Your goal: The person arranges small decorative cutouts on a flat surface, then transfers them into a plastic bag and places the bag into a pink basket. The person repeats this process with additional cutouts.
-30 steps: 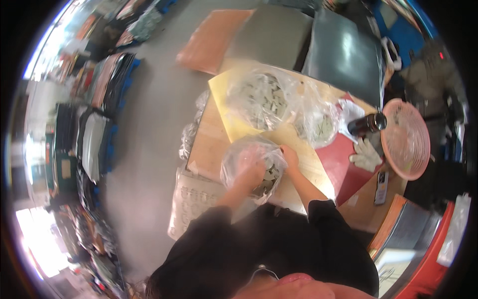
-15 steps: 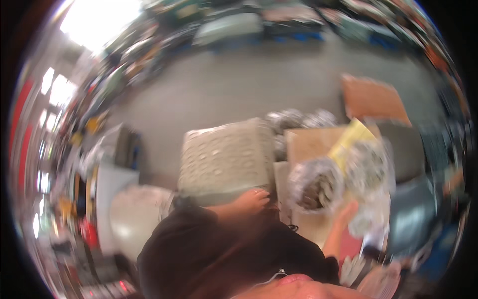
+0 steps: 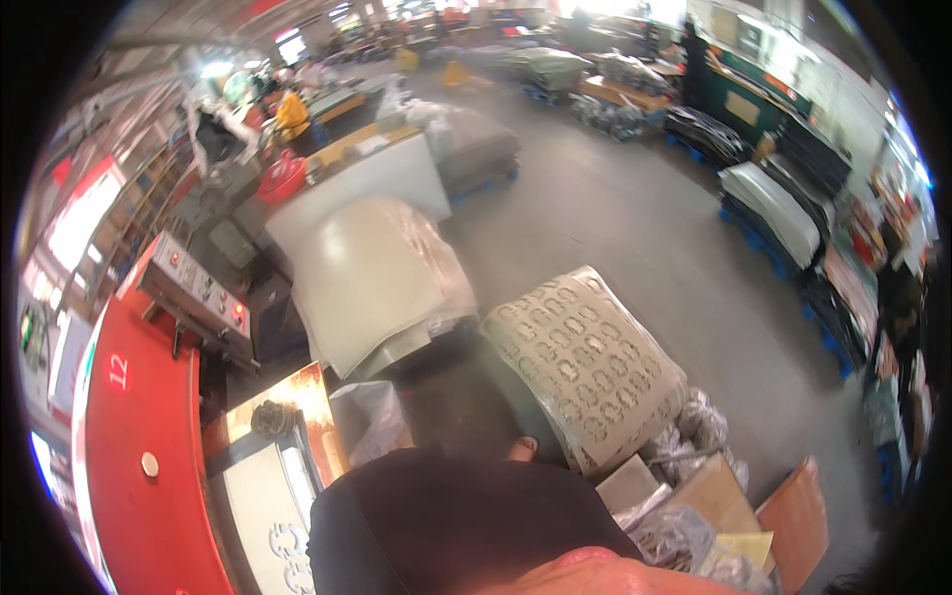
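Neither hand shows clearly. A small patch of skin [image 3: 524,449] pokes out beyond my dark shirt [image 3: 466,516]; it may be part of my right hand, but no separate fingers can be made out. Nearest to it, a stack of cream sheets [image 3: 595,347] is punched with rows of ring-shaped cutouts. Farther left stands a taller stack of plain cream sheets [image 3: 362,263]. At my left, a partly cut sheet [image 3: 260,506] lies beside a red machine [image 3: 149,397], near a shiny copper-coloured plate [image 3: 315,402] with a dark coiled bundle [image 3: 278,418] on it.
A control box [image 3: 203,288] with lit red buttons tops the machine. Plastic bags [image 3: 674,535], a cardboard box [image 3: 719,486] and an orange-brown sheet [image 3: 798,516] crowd the lower right. Loaded pallets [image 3: 773,213] line the far right. A dark-clothed person [image 3: 694,64] stands far off.
The view has swung left and lifted, bringing the red machine in. The punched stack and bagged parts now sit farther right and lower. Both hands, visible before, are now mostly or wholly out of sight.
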A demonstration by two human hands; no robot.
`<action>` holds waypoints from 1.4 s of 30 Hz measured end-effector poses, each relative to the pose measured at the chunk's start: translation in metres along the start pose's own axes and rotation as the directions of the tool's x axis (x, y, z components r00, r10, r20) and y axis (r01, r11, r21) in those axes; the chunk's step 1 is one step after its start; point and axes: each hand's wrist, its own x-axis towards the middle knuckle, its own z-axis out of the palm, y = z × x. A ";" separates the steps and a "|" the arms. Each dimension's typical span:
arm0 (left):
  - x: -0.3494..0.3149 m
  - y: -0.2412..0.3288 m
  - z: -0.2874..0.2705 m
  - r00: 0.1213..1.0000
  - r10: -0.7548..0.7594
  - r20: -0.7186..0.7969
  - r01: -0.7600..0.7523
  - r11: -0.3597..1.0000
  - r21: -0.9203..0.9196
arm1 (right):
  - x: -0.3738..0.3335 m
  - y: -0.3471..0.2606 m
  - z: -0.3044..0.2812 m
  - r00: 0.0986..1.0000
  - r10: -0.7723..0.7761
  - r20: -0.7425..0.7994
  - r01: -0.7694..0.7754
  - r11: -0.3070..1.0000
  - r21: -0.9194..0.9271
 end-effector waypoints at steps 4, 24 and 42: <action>0.031 -0.012 0.011 0.995 0.069 -0.067 -0.076 0.991 -0.107 | 0.017 -0.041 0.029 0.993 0.028 0.112 -0.048 0.983 0.179; 0.135 0.284 -0.144 0.809 0.576 -0.120 -0.565 0.817 0.115 | -0.139 -0.139 -0.017 0.971 -0.152 -0.185 0.227 0.832 0.506; -0.084 0.574 0.098 0.133 0.928 0.348 -0.944 0.012 0.329 | -0.151 -0.051 -0.073 0.964 0.002 -0.266 0.193 0.682 0.705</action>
